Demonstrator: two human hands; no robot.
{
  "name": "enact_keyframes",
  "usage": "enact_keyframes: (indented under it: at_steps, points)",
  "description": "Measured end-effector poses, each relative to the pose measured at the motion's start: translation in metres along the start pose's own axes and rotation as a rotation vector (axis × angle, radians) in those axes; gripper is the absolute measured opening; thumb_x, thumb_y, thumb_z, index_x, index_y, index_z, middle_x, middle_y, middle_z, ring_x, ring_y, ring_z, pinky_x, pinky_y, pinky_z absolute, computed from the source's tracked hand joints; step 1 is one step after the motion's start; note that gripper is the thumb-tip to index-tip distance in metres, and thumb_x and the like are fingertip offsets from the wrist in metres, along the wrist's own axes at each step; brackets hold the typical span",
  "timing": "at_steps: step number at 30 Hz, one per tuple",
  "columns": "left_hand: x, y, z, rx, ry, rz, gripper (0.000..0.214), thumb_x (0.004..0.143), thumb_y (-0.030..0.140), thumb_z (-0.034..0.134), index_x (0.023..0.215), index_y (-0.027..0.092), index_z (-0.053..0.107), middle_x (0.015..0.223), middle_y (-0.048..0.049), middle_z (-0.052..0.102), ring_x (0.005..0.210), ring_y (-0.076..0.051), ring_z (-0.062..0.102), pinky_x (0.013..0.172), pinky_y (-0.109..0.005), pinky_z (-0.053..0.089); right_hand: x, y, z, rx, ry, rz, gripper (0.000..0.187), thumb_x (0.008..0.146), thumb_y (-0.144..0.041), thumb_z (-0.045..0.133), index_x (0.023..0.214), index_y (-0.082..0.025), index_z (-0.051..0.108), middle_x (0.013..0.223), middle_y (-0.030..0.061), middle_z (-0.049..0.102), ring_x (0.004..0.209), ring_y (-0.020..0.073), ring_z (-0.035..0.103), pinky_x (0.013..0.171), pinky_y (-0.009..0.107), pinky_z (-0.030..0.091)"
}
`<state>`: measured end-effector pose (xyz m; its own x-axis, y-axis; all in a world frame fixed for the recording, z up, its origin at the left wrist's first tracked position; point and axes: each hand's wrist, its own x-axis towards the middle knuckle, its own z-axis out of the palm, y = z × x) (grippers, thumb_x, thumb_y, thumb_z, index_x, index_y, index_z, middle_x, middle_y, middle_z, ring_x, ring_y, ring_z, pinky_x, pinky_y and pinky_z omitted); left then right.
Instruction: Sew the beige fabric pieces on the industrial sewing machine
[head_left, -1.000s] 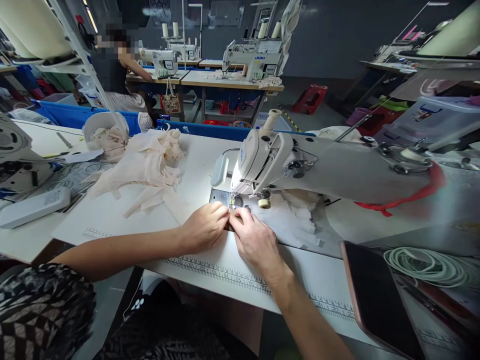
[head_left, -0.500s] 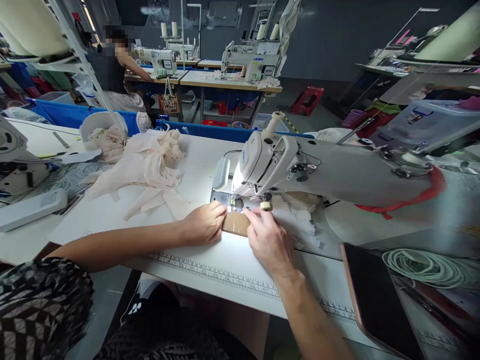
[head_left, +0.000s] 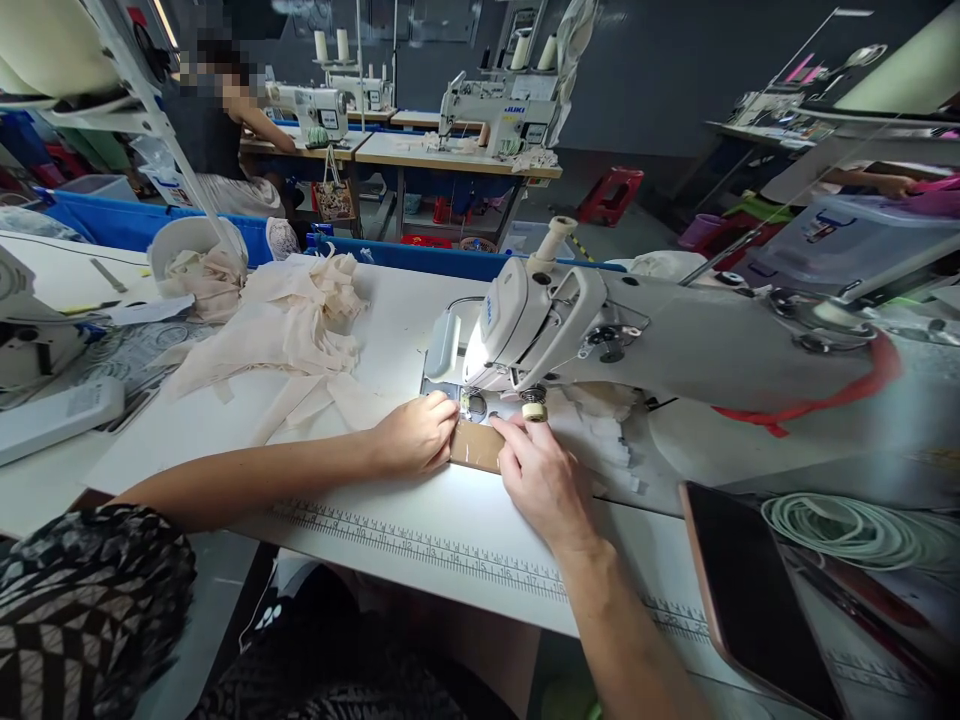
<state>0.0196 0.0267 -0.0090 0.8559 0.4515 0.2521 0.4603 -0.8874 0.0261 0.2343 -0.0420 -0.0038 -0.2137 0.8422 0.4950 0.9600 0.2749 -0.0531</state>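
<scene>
The brown piece (head_left: 475, 447) lies flat on the table directly in front of the sewing machine (head_left: 600, 335), with its far edge under the needle end of the machine. The left hand (head_left: 412, 436) rests at the piece's left edge with the fingers curled together, and I cannot tell if it pinches the piece. The right hand (head_left: 544, 480) lies at the right edge, fingers stretched and apart, pressing down just below the machine's head.

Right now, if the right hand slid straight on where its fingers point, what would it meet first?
Probably the presser foot under the sewing machine head: the right hand rests on the brown piece, fingers aimed at it. The gap is hard to judge.
</scene>
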Motion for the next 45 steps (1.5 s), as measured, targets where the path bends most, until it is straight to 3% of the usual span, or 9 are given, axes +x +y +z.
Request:
enact_keyframes:
  at_steps: [8,12,15,19,22,31,41,45]
  points:
    - [-0.003,-0.001,0.000,-0.103,0.122,-0.015,0.029,0.098,0.015,0.045,0.115,0.006,0.067,0.116,-0.0217,0.065,0.103,-0.030,0.060,0.091,-0.044,0.058,-0.003,-0.002,-0.003,0.045,-0.064,-0.010,0.044,0.092,-0.010,0.045,0.118,-0.024,0.077,0.107,0.0091,0.075,0.072,0.0206,0.067,0.058,0.032,0.044]
    - [-0.003,-0.003,0.001,-0.110,0.155,0.015,0.031,0.098,0.014,0.042,0.112,0.006,0.069,0.112,-0.0215,0.066,0.100,-0.029,0.059,0.088,-0.045,0.059,-0.001,-0.002,-0.002,0.153,-0.067,0.097,0.041,0.096,-0.017,0.041,0.114,-0.022,0.078,0.106,0.0099,0.075,0.079,0.0213,0.069,0.063,0.031,0.048]
    - [-0.003,-0.003,0.002,-0.102,0.146,0.029,0.031,0.098,0.015,0.043,0.110,0.004,0.069,0.111,-0.0220,0.066,0.098,-0.029,0.059,0.088,-0.043,0.058,0.009,0.004,0.001,0.287,-0.036,0.213,0.036,0.101,-0.033,0.043,0.102,-0.021,0.077,0.101,0.0116,0.076,0.082,0.0226,0.069,0.066,0.032,0.049]
    - [-0.003,-0.003,0.001,-0.079,0.128,0.033,0.030,0.097,0.015,0.045,0.112,0.004,0.069,0.111,-0.0213,0.066,0.098,-0.029,0.059,0.088,-0.042,0.057,0.029,0.014,0.005,0.377,-0.010,0.309,0.049,0.100,-0.056,0.041,0.080,-0.023,0.070,0.077,0.0106,0.073,0.069,0.0227,0.065,0.061,0.032,0.044]
    - [-0.003,-0.003,0.002,-0.063,0.133,0.038,0.028,0.097,0.017,0.048,0.110,0.003,0.069,0.111,-0.0219,0.066,0.098,-0.029,0.059,0.089,-0.041,0.056,0.036,0.015,0.005,0.395,0.007,0.333,0.054,0.099,-0.063,0.039,0.069,-0.024,0.063,0.062,0.0073,0.066,0.061,0.0205,0.060,0.060,0.031,0.040]
    - [-0.002,-0.005,0.003,-0.029,0.162,0.030,0.026,0.098,0.017,0.049,0.111,0.005,0.068,0.114,-0.0207,0.067,0.095,-0.027,0.061,0.086,-0.040,0.058,0.021,0.011,0.006,0.370,0.018,0.340,0.052,0.101,-0.058,0.039,0.077,-0.022,0.067,0.073,0.0088,0.072,0.064,0.0185,0.061,0.059,0.029,0.037]
    - [0.004,-0.006,0.000,-0.081,0.142,-0.004,0.027,0.096,0.013,0.047,0.109,0.008,0.070,0.115,-0.0187,0.069,0.101,-0.028,0.063,0.090,-0.045,0.060,0.023,0.016,0.007,0.312,-0.014,0.365,0.050,0.100,-0.056,0.045,0.072,-0.022,0.070,0.061,0.0073,0.068,0.056,0.0168,0.056,0.056,0.029,0.033]
    - [0.008,-0.012,-0.011,-0.166,0.107,-0.090,0.025,0.097,0.013,0.046,0.107,0.011,0.069,0.115,-0.0153,0.070,0.103,-0.027,0.065,0.094,-0.044,0.059,0.017,0.009,0.001,0.272,-0.001,0.287,0.046,0.100,-0.048,0.047,0.075,-0.021,0.073,0.060,0.0061,0.068,0.053,0.0161,0.055,0.054,0.029,0.034]
